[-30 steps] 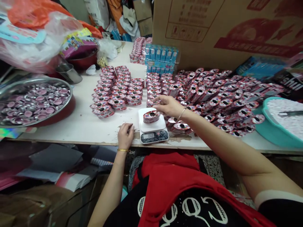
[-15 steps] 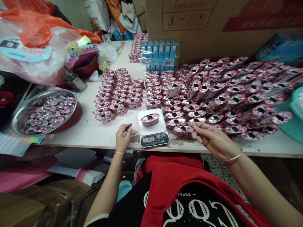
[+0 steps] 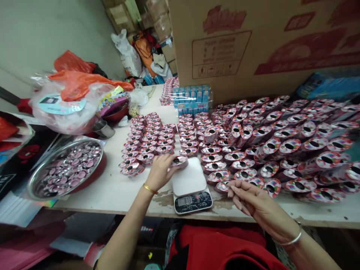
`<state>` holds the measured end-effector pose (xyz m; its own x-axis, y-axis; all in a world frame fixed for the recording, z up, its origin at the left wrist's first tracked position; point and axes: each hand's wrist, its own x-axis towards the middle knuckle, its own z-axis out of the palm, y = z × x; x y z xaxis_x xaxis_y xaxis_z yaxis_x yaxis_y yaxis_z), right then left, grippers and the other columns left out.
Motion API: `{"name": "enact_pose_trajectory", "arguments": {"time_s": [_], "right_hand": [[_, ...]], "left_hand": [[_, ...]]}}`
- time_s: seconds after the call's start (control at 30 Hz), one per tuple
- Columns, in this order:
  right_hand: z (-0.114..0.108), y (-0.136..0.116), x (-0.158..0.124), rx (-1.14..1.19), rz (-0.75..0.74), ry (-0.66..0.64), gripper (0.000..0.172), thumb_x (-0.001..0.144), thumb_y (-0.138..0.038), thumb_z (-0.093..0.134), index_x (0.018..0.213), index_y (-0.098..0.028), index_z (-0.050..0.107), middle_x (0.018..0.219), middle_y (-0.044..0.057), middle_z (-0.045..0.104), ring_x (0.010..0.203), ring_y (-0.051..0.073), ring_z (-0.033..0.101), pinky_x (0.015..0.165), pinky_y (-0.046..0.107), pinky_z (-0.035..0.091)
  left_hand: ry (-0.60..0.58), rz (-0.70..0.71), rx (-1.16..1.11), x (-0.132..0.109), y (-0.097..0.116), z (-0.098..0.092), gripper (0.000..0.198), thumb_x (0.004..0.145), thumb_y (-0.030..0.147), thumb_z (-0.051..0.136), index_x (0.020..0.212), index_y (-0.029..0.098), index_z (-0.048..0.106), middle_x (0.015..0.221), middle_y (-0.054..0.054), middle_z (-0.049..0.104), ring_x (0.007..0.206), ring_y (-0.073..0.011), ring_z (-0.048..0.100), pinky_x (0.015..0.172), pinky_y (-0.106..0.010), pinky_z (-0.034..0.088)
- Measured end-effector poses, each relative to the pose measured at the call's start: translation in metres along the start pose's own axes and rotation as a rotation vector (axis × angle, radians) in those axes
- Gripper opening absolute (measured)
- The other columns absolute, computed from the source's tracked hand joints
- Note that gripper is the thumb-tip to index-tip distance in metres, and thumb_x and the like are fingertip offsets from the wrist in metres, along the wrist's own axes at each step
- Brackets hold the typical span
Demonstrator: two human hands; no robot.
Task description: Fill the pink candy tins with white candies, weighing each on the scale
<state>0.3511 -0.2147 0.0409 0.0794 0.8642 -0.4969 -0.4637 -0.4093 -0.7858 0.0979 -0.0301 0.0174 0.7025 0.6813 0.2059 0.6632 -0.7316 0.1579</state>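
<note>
My left hand [image 3: 161, 170] grips a small oval printed box [image 3: 180, 161] with a dark round hole in its top, at the far left edge of the white kitchen scale [image 3: 189, 178]. The scale's platform is bare and its lit display reads what looks like 87. My right hand [image 3: 249, 197] has thumb and fingertips pinched together beside the nearest box [image 3: 222, 186] of the right-hand group. Whether something small sits in that pinch, I cannot make out. Rows of the same boxes [image 3: 146, 148] stand left of and behind the scale.
A steel basin [image 3: 33, 191] of small pink-and-silver round caps stands at the left. Behind it are a metal cup [image 3: 104, 129] and plastic bags [image 3: 70, 97]. A blue pack [image 3: 192, 98] and a large carton [image 3: 225, 48] stand at the back. Many boxes lean crowded at the right.
My left hand has moved forward and closed on the box, which has come off the middle of the scale toward the back left. The camera view has tilted up.
</note>
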Motion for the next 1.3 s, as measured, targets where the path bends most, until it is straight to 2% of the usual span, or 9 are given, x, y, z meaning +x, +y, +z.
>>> {"name": "enact_pose_trajectory", "arguments": {"time_s": [0.17, 0.3, 0.47, 0.63, 0.77, 0.93, 1.07, 1.17, 1.3], "right_hand": [[0.006, -0.001, 0.000, 0.003, -0.035, 0.054, 0.029, 0.071, -0.040, 0.071, 0.084, -0.015, 0.062, 0.077, 0.003, 0.058, 0.052, 0.004, 0.042, 0.042, 0.015, 0.030], [0.006, 0.007, 0.002, 0.034, -0.017, 0.104, 0.029, 0.069, -0.041, 0.073, 0.085, -0.018, 0.063, 0.076, 0.003, 0.058, 0.051, 0.005, 0.042, 0.042, 0.015, 0.030], [0.003, 0.011, 0.002, 0.085, -0.005, 0.103, 0.025, 0.070, -0.038, 0.073, 0.082, -0.018, 0.063, 0.077, 0.002, 0.058, 0.054, 0.005, 0.045, 0.044, 0.014, 0.032], [-0.001, 0.008, 0.001, 0.101, -0.003, 0.081, 0.023, 0.073, -0.037, 0.071, 0.083, -0.017, 0.063, 0.078, 0.002, 0.058, 0.056, 0.005, 0.048, 0.045, 0.014, 0.032], [-0.005, 0.006, -0.002, 0.081, -0.021, 0.056, 0.026, 0.073, -0.037, 0.071, 0.087, -0.016, 0.064, 0.082, 0.004, 0.061, 0.065, 0.008, 0.053, 0.056, 0.017, 0.040], [-0.008, 0.007, -0.004, -0.045, 0.016, 0.019, 0.034, 0.070, -0.039, 0.072, 0.092, -0.014, 0.065, 0.072, 0.004, 0.064, 0.060, 0.008, 0.051, 0.057, 0.019, 0.041], [-0.009, 0.012, 0.002, -0.110, 0.004, -0.034, 0.036, 0.068, -0.041, 0.073, 0.088, -0.013, 0.063, 0.071, 0.004, 0.064, 0.060, 0.010, 0.056, 0.053, 0.020, 0.042], [-0.007, 0.014, 0.009, -0.182, -0.013, -0.091, 0.036, 0.068, -0.044, 0.072, 0.085, -0.013, 0.061, 0.067, 0.003, 0.063, 0.054, 0.010, 0.056, 0.049, 0.021, 0.043], [0.000, 0.011, 0.013, -0.270, -0.038, -0.177, 0.037, 0.070, -0.048, 0.067, 0.079, -0.014, 0.056, 0.058, -0.001, 0.058, 0.044, 0.008, 0.052, 0.043, 0.021, 0.041]], "left_hand": [[0.036, 0.003, 0.109, 0.000, -0.069, 0.000, 0.032, 0.084, 0.037, 0.054, 0.112, 0.024, 0.054, 0.102, -0.007, 0.061, 0.094, -0.0218, 0.056, 0.077, -0.035, 0.036], [0.061, 0.025, 0.126, -0.004, -0.092, 0.016, 0.035, 0.082, 0.039, 0.056, 0.114, 0.025, 0.054, 0.106, -0.009, 0.058, 0.096, -0.0231, 0.054, 0.077, -0.036, 0.037], [0.218, 0.026, 0.050, 0.020, -0.058, 0.024, 0.040, 0.078, 0.039, 0.060, 0.116, 0.026, 0.054, 0.118, -0.011, 0.053, 0.110, -0.0271, 0.047, 0.090, -0.042, 0.035], [0.113, 0.190, 0.074, 0.065, -0.010, 0.043, 0.018, 0.082, 0.029, 0.054, 0.099, 0.026, 0.061, 0.127, -0.009, 0.049, 0.121, -0.0286, 0.039, 0.097, -0.049, 0.029], [0.055, 0.235, 0.128, 0.081, -0.001, 0.055, 0.011, 0.083, 0.027, 0.053, 0.081, 0.022, 0.063, 0.127, -0.008, 0.050, 0.124, -0.0292, 0.036, 0.098, -0.051, 0.028], [0.133, 0.200, 0.102, 0.068, 0.003, 0.018, 0.013, 0.085, 0.027, 0.051, 0.080, 0.021, 0.061, 0.122, -0.007, 0.053, 0.117, -0.0270, 0.044, 0.095, -0.048, 0.030], [0.051, 0.242, 0.011, 0.040, 0.019, -0.016, 0.018, 0.089, 0.029, 0.045, 0.086, 0.020, 0.061, 0.109, -0.007, 0.058, 0.099, -0.0193, 0.054, 0.089, -0.040, 0.035], [-0.033, 0.263, -0.045, 0.019, 0.033, -0.016, 0.018, 0.089, 0.030, 0.045, 0.090, 0.021, 0.061, 0.107, -0.007, 0.059, 0.096, -0.0181, 0.055, 0.089, -0.038, 0.036], [-0.075, 0.213, -0.113, 0.005, 0.040, 0.003, 0.017, 0.088, 0.031, 0.047, 0.094, 0.020, 0.058, 0.105, -0.007, 0.060, 0.095, -0.0184, 0.055, 0.090, -0.038, 0.036]]}}
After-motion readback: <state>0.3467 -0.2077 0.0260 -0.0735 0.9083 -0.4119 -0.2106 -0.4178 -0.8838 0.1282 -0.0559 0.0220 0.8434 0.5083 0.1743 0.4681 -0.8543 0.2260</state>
